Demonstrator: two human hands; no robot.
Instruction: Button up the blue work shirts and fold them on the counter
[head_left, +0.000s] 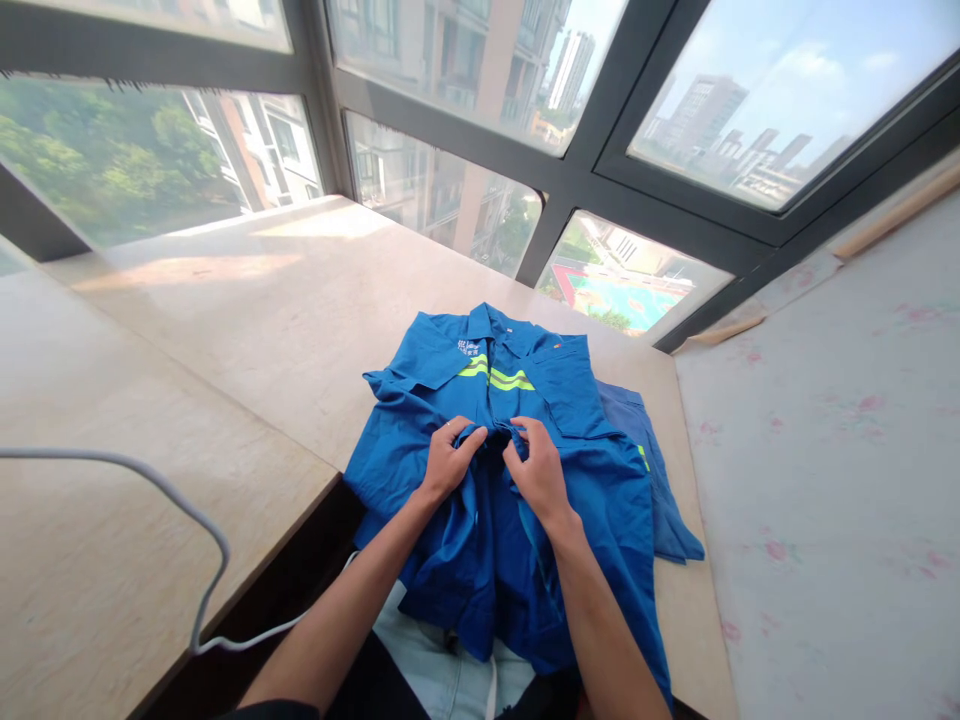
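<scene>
A blue work shirt with a collar, short sleeves and yellow-green reflective stripes lies spread over the sill, its lower part hanging over the front edge toward my lap. At the middle of its front, my left hand pinches one edge of the opening. Just across the gap, my right hand grips the other edge, fingers curled on the cloth. Below the hands the two front panels part and show the darker inside. Any button or fastener between the fingers is too small to make out.
Under the shirt's right side lies a second, paler blue garment. The pale stone sill runs along framed windows. A white cable loops over the left edge. Flower-patterned wallpaper covers the right wall.
</scene>
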